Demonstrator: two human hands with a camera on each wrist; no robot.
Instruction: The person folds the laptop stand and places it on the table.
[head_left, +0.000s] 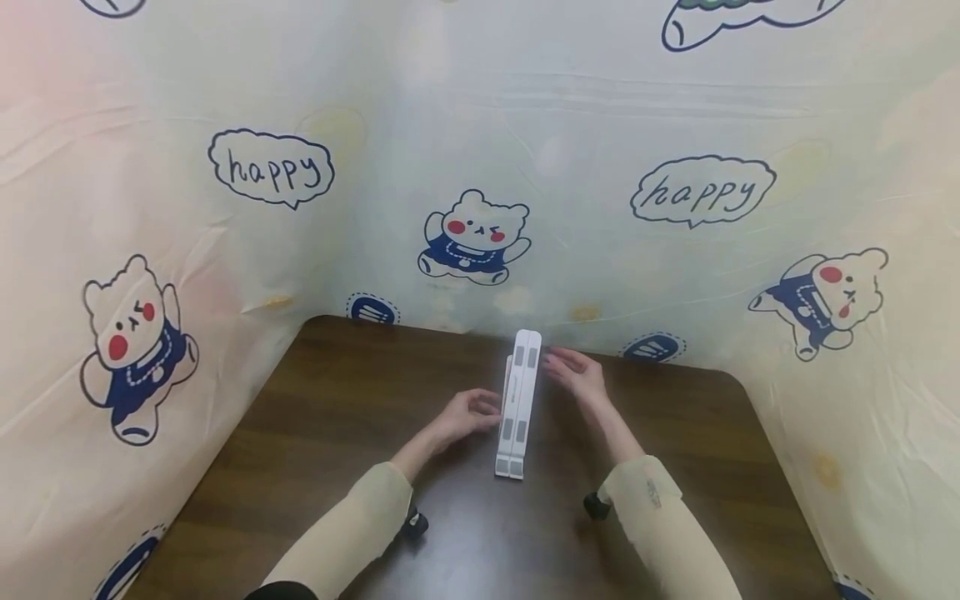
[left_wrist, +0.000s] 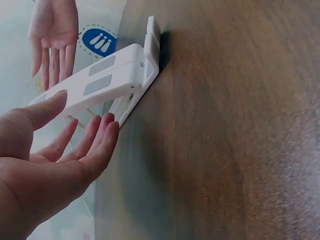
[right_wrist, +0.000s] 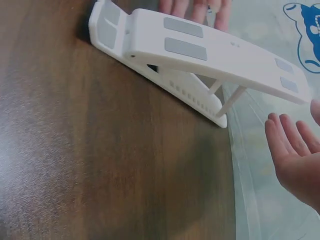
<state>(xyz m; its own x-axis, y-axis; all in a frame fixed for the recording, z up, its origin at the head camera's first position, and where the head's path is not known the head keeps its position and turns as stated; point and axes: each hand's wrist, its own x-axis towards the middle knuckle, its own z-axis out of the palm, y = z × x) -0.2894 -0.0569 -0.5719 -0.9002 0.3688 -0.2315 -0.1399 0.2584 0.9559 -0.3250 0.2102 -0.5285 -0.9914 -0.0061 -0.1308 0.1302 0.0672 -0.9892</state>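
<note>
A white folding laptop stand point(head_left: 518, 392) with grey pads stands propped on the table, its upper panel raised at a slant. Thin struts hold that panel above the notched base in the right wrist view. On the stand's left side is my left hand point(head_left: 467, 414), fingers loosely bent and thumb apart; whether the fingertips touch the stand, I cannot tell. My right hand point(head_left: 581, 377) is beside the raised far end, its fingers point(right_wrist: 285, 132) relaxed and a small gap away from the panel. Neither hand grips the stand.
The dark brown wooden table point(head_left: 330, 467) carries the stand near its far edge. Pale cloth point(head_left: 570, 150) printed with bears and "happy" bubbles encloses the back and sides. Black straps with small devices point(head_left: 415, 523) sit at both wrists.
</note>
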